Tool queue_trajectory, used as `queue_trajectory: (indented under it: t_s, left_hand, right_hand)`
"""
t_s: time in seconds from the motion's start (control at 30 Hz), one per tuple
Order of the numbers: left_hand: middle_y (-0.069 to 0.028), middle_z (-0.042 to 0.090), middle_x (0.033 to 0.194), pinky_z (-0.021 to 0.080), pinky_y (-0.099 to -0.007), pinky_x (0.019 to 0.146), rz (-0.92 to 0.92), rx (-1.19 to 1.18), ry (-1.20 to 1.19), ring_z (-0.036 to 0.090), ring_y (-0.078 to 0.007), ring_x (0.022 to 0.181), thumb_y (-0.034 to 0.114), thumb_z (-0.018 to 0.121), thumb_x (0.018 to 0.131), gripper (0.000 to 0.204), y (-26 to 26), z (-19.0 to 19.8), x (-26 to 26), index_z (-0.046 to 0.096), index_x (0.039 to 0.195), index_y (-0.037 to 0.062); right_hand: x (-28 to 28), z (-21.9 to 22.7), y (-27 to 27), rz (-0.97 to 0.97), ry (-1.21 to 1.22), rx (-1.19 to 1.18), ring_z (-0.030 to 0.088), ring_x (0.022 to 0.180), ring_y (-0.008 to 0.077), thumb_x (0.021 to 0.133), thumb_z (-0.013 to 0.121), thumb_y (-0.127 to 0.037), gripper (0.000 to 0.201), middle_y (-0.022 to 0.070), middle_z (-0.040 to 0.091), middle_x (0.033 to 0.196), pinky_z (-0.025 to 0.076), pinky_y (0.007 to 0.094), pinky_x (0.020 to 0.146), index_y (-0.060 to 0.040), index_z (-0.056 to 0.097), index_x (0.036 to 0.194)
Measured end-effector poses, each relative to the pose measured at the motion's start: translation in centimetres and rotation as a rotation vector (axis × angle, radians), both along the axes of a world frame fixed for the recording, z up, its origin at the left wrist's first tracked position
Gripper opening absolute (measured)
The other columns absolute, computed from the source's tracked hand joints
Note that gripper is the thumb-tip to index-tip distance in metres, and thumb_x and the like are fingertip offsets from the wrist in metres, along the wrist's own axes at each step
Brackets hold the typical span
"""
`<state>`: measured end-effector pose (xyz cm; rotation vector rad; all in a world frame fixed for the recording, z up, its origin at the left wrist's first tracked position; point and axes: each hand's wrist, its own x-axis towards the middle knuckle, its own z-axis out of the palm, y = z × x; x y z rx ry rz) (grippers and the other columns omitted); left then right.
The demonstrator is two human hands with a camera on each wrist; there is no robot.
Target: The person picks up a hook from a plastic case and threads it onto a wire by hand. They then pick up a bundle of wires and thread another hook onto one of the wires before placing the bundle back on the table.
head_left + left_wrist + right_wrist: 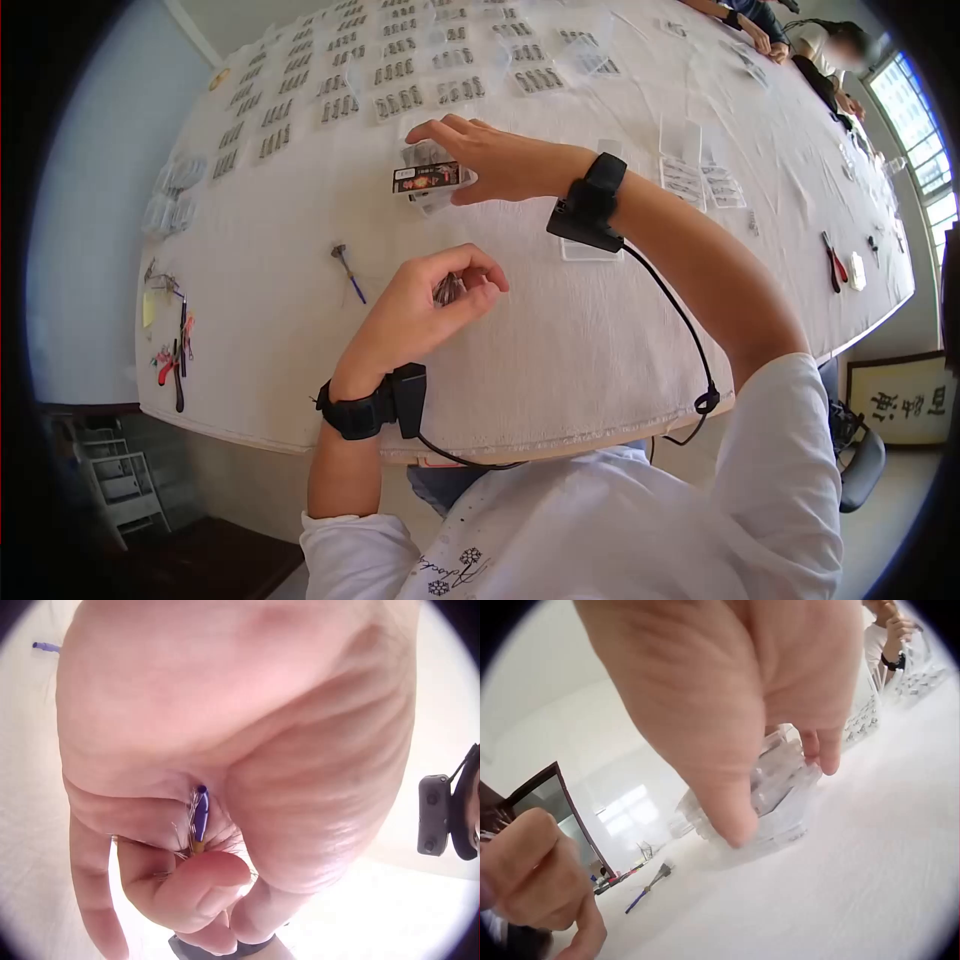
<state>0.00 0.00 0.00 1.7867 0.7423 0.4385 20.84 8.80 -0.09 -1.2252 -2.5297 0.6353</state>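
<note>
In the head view, my right hand [505,163] reaches over a stack of small clear plastic boxes [780,799]. Its thumb and fingers grip them from opposite sides. A black printed card [426,178] shows on the near face of the stack. My left hand [415,305] is raised over the near part of the table, its fingers curled round a bunch of fine silver wires [447,290]. Among those wires, the left wrist view shows a slim blue piece [201,814] with a yellowish end. Left of the boxes lies a similar blue-stemmed piece [350,272] with a dark, brush-like head.
Rows of clear trays with small metal pieces [400,100] cover the table's far side. Pliers [178,370] lie at the left edge, and red-handled pliers [834,262] at the right. Open clear boxes [682,178] stand right of my forearm. Other people sit at the far right.
</note>
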Motion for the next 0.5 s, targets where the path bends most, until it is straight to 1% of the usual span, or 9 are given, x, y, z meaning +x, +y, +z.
queue_trajectory:
  t_s: [0.07, 0.17, 0.27, 0.37, 0.47, 0.5]
  left_hand:
    - [0.0013, 0.06, 0.085, 0.043, -0.0209, 0.064, 0.018, 0.0, -0.002, 0.055, -0.0057, 0.073, 0.018, 0.061, 0.094, 0.016, -0.1, 0.3, 0.1, 0.064, 0.099, 0.0037]
    - [-0.0004, 0.059, 0.083, 0.041, -0.0211, 0.059, 0.05, -0.105, 0.015, 0.054, -0.0063, 0.07, 0.016, 0.053, 0.098, 0.016, -0.4, 1.4, 1.2, 0.061, 0.102, 0.0028]
    - [-0.0022, 0.059, 0.081, 0.04, -0.0213, 0.055, 0.08, -0.23, -0.054, 0.054, -0.0078, 0.067, 0.013, 0.046, 0.101, 0.018, 0.2, 1.7, 1.4, 0.059, 0.105, 0.0019]
    - [-0.0043, 0.06, 0.084, 0.043, -0.0227, 0.058, 0.107, -0.138, -0.162, 0.054, -0.0093, 0.065, 0.01, 0.04, 0.101, 0.019, 0.9, 1.4, 2.4, 0.056, 0.108, 0.0007]
    - [-0.0057, 0.061, 0.089, 0.045, -0.0242, 0.063, 0.259, 0.038, -0.24, 0.054, -0.0096, 0.064, 0.007, 0.041, 0.1, 0.018, 2.0, 2.1, 3.7, 0.057, 0.105, 0.0005]
    - [-0.0059, 0.061, 0.091, 0.046, -0.0245, 0.065, 0.291, 0.088, -0.21, 0.054, -0.0094, 0.065, 0.006, 0.041, 0.099, 0.018, 2.6, 2.3, 3.8, 0.058, 0.105, 0.0002]
  right_hand:
    - [-0.2, 0.8, -0.6, 0.004, -0.011, -0.06, 0.048, 0.124, 0.0324, 0.08, 0.072, -0.009, 0.077, 0.0112, 0.044, 0.136, 0.048, 0.0398, 0.095, -0.0148, 0.031, 0.145]
    - [1.0, 0.9, -1.4, -0.004, 0.074, 0.036, 0.052, 0.119, 0.0325, 0.079, 0.072, -0.008, 0.077, 0.0108, 0.044, 0.136, 0.048, 0.0389, 0.093, -0.0142, 0.032, 0.145]
    - [2.1, 1.8, -3.1, -0.024, 0.158, 0.155, 0.054, 0.118, 0.0298, 0.081, 0.071, -0.011, 0.07, 0.0102, 0.045, 0.138, 0.048, 0.0381, 0.093, -0.0121, 0.037, 0.142]
    - [3.1, 3.7, -6.1, -0.16, 0.124, 0.142, 0.054, 0.119, 0.0285, 0.084, 0.069, -0.014, 0.06, 0.0105, 0.047, 0.137, 0.047, 0.0383, 0.096, -0.0096, 0.044, 0.139]
    - [4.4, 4.1, -9.2, -0.202, 0.167, 0.199, 0.052, 0.119, 0.032, 0.087, 0.065, -0.015, 0.047, 0.0163, 0.052, 0.128, 0.046, 0.0389, 0.095, -0.0008, 0.05, 0.129]
    - [4.8, 4.0, -10.2, -0.216, 0.16, 0.221, 0.052, 0.118, 0.0316, 0.087, 0.065, -0.014, 0.046, 0.0161, 0.052, 0.127, 0.046, 0.0389, 0.095, -0.0003, 0.051, 0.128]
